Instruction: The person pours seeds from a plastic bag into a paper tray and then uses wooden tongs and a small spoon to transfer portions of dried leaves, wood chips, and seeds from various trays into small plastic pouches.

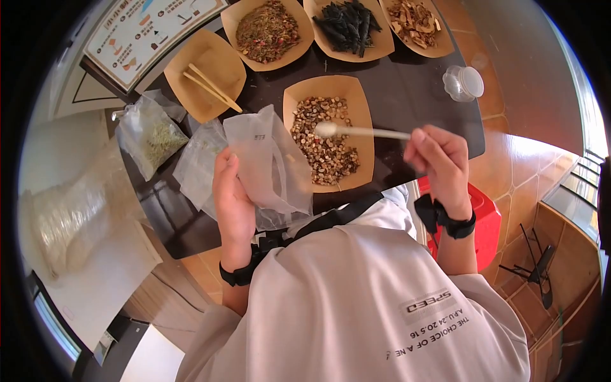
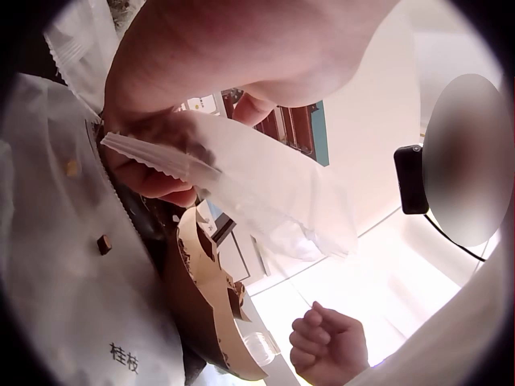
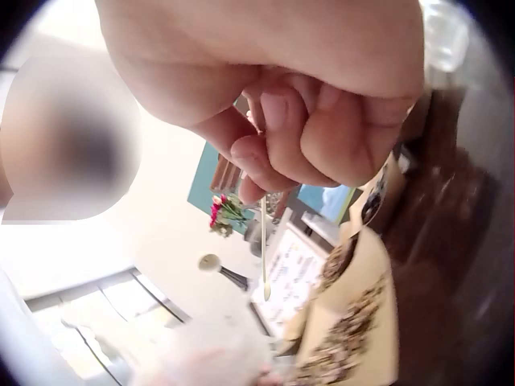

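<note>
My left hand (image 1: 233,200) holds a translucent pouch (image 1: 258,149), thumb on the near side and the other fingers mostly behind it. In the left wrist view the pouch (image 2: 273,181) stands out from the hand, its serrated edge near the fingers. My right hand (image 1: 439,162) pinches the end of a thin, long-handled white spoon (image 1: 372,132). The spoon's bowl is over a brown paper tray (image 1: 361,111) of chopped brown and cream dried pieces (image 1: 328,162). In the right wrist view the fingers are curled round the spoon handle (image 3: 264,241).
Further paper trays hold dried flower mix (image 1: 267,30), black strips (image 1: 349,27) and tan slices (image 1: 414,24). Wooden tongs (image 1: 213,89) lie across another tray (image 1: 181,60). Filled plastic bags (image 1: 153,134) lie at left, a lidded clear jar (image 1: 463,84) at right.
</note>
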Tool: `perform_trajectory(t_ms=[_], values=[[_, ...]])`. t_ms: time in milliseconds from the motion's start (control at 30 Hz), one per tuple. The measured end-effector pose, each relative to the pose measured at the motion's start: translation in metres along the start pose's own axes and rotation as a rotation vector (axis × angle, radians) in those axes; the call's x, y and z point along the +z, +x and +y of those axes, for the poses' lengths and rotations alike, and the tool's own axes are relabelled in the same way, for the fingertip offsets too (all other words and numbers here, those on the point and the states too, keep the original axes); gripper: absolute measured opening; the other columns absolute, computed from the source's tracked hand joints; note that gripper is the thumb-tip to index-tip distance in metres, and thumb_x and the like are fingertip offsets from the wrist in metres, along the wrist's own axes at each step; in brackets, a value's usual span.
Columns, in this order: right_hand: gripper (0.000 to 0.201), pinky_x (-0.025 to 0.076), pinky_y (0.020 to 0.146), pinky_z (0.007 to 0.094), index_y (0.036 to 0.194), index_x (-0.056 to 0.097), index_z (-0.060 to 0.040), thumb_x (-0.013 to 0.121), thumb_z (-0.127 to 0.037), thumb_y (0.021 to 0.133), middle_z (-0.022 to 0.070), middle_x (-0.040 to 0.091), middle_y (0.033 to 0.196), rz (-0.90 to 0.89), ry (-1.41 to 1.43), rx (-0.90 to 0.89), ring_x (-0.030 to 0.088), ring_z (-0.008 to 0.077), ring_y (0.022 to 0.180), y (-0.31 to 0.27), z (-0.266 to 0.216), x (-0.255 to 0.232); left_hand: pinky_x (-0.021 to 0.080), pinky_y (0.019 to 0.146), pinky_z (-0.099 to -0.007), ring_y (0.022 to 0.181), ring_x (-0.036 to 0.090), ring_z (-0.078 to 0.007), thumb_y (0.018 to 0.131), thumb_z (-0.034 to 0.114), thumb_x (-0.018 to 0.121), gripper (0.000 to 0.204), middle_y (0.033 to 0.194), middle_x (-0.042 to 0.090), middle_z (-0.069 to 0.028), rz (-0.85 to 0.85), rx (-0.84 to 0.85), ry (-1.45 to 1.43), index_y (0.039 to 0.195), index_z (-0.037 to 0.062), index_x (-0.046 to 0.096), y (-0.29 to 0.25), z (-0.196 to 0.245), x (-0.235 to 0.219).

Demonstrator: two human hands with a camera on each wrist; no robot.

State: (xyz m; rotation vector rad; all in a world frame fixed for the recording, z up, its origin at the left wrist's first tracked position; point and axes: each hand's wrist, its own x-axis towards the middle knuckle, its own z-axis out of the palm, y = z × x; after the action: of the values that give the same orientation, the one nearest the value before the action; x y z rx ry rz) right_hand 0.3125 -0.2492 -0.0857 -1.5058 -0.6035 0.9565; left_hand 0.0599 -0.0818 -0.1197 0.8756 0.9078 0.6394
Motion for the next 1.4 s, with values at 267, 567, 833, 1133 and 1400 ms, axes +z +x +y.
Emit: perform_trajectory(t_ms=[267, 567, 833, 1133, 1400], values=[[0.01, 0.045, 0.057, 0.0378, 0.09, 0.066, 0.0048, 0.063, -0.005, 0.091, 0.0171, 0.058, 0.072, -0.138, -0.694, -0.408, 0.056, 0.0323, 0.06, 0.02, 0.004, 0.009, 0.045, 0.095, -0.0337, 0.109, 0.058, -0.0181, 0.102, 0.03, 0.044, 0.038, 0.119, 0.061, -0.0088, 0.003, -0.002, 0.011, 0.129, 0.0038, 0.047, -0.008, 0.007, -0.008], [0.019, 0.04, 0.053, 0.0302, 0.086, 0.065, 0.005, 0.061, -0.01, 0.096, 0.012, 0.054, 0.063, -0.017, -0.575, -0.081, 0.048, 0.0178, 0.055, 0.001, 0.011, -0.005, 0.05, 0.092, -0.0361, 0.1, 0.063, -0.0256, 0.104, 0.036, 0.037, 0.044, 0.116, 0.064, -0.0203, -0.137, -0.253, -0.18, 0.127, 0.0007, 0.051, -0.005, -0.005, -0.013], [0.036, 0.028, 0.049, 0.0242, 0.078, 0.064, 0.0036, 0.055, -0.022, 0.102, -0.0024, 0.045, 0.058, -0.14, -0.021, 0.325, 0.035, 0.0051, 0.053, -0.008, 0.036, 0.008, 0.053, 0.083, -0.0351, 0.094, 0.064, -0.0252, 0.104, 0.042, 0.032, 0.054, 0.117, 0.062, -0.0241, -0.244, -0.355, -0.236, 0.131, -0.0007, 0.05, -0.002, -0.008, -0.011], [0.037, 0.022, 0.047, 0.0251, 0.076, 0.059, 0.0013, 0.05, -0.022, 0.104, -0.0034, 0.038, 0.055, -0.136, 0.264, 0.439, 0.029, 0.0061, 0.049, -0.004, 0.041, -0.002, 0.054, 0.081, -0.0341, 0.094, 0.065, -0.0234, 0.104, 0.038, 0.036, 0.046, 0.116, 0.063, -0.0176, -0.163, -0.265, -0.253, 0.13, 0.0021, 0.049, -0.006, 0.001, -0.015], [0.03, 0.032, 0.05, 0.0251, 0.081, 0.068, 0.004, 0.056, -0.016, 0.1, 0.0, 0.05, 0.061, -0.291, -0.017, 0.166, 0.043, 0.0066, 0.055, -0.021, -0.011, 0.013, 0.05, 0.093, -0.0356, 0.103, 0.063, -0.0225, 0.105, 0.036, 0.036, 0.042, 0.114, 0.066, -0.0138, -0.172, -0.218, -0.123, 0.126, 0.0016, 0.049, -0.003, 0.002, -0.006]])
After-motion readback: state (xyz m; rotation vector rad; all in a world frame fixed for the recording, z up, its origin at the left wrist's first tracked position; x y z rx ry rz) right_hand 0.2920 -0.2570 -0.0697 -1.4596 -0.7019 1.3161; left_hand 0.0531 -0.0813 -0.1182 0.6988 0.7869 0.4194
